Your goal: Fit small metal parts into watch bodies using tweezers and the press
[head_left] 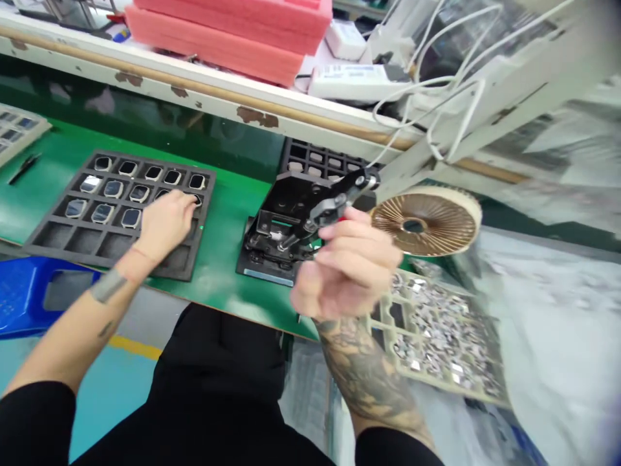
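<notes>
My left hand [167,223] reaches over a dark foam tray [116,248], its fingertips pinched on a watch case [197,200] in the second row, at the right end. Several square watch cases with dark faces fill the tray's upper rows; compartments show bare in the front row. My right hand [349,262] is raised beside a black clamp fixture [286,226], fingers curled near its lever [334,206]. A bit of red shows at the fingertips. Whether the fingers grip the lever is blurred.
A gold round fan-like disc [424,221] stands right of the fixture. A pale tray of small shiny parts [449,330] lies at the right. Behind are another dark tray [317,155] and a shelf edge [213,97]. Tweezers [24,168] lie far left.
</notes>
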Demonstrator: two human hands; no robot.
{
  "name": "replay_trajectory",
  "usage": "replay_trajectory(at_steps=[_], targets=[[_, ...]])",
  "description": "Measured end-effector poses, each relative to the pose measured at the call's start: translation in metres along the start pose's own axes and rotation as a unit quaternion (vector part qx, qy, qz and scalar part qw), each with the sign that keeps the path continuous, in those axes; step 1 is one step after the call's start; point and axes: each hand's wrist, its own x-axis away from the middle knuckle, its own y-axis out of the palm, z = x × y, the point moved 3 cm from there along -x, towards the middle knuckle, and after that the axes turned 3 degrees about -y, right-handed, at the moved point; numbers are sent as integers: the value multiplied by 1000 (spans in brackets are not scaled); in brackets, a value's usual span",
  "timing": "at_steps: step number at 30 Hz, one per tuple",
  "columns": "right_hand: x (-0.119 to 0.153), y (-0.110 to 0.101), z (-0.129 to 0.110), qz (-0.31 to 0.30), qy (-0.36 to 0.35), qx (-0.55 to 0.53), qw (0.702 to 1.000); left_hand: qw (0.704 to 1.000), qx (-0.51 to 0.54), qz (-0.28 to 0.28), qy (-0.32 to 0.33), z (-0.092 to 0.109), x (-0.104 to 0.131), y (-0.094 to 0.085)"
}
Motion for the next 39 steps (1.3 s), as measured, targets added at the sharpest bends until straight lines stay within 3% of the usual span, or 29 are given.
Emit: replay_trajectory(at_steps=[3, 4, 6, 8, 10, 12, 14, 16, 17, 19, 22, 23, 24, 26, 27, 29, 30, 31, 32, 33, 37, 39], targets=[[18, 2, 2, 18, -61, 32, 997, 992, -94, -86, 25, -20, -43, 11], [21, -2, 5, 7, -49, 38, 998, 987, -115, -106, 34, -20, -50, 14], [29, -22, 10, 46, -4, 57, 997, 981, -138, -133, 39, -15, -53, 19], [45, -52, 13, 78, 85, 90, 989, 980, -141, -139, 17, -8, -48, 21], [70, -74, 12, -8, 214, 113, 970, 984, -124, -128, -1, -3, -41, 21], [104, -81, 8, -186, 309, 131, 923, 988, -106, -109, -1, -1, -39, 21], [139, -79, 2, -325, 341, 172, 865, 990, -99, -96, 6, -4, -41, 22], [167, -72, -1, -385, 351, 220, 825, 991, -100, -83, -5, -10, -44, 21], [178, -69, -1, -390, 358, 231, 817, 992, -104, -76, -14, -13, -44, 19], [190, -69, -1, -355, 384, 201, 828, 994, -95, -48, -32, -16, -37, 10], [195, -84, 1, -210, 453, 55, 865, 995, 71, 38, -67, -4, -2, -10], [196, -91, 2, -146, 474, -15, 868, 978, 183, 59, -83, 6, 14, -15], [196, -96, 3, -84, 488, -86, 864, 941, 319, 50, -99, 18, 31, -15], [194, -100, 1, 14, 489, -194, 850, 807, 572, -43, -140, 51, 60, -2], [192, -98, -2, 42, 479, -216, 850, 736, 650, -98, -162, 69, 72, 8], [186, -87, -13, 62, 443, -189, 874, 617, 737, -182, -209, 100, 89, 32], [181, -79, -20, 64, 416, -156, 894, 579, 754, -211, -226, 113, 95, 43], [177, -70, -28, 60, 387, -125, 912, 561, 760, -229, -235, 122, 99, 53], [174, -60, -35, 51, 356, -103, 927, 563, 757, -238, -233, 129, 102, 62], [171, -51, -42, 36, 329, -91, 939, 585, 743, -238, -221, 133, 104, 69], [171, -22, -54, -57, 297, -94, 949, 771, 604, -178, -92, 135, 110, 80], [174, -15, -54, -81, 304, -94, 945, 820, 548, -160, -41, 133, 113, 80]])
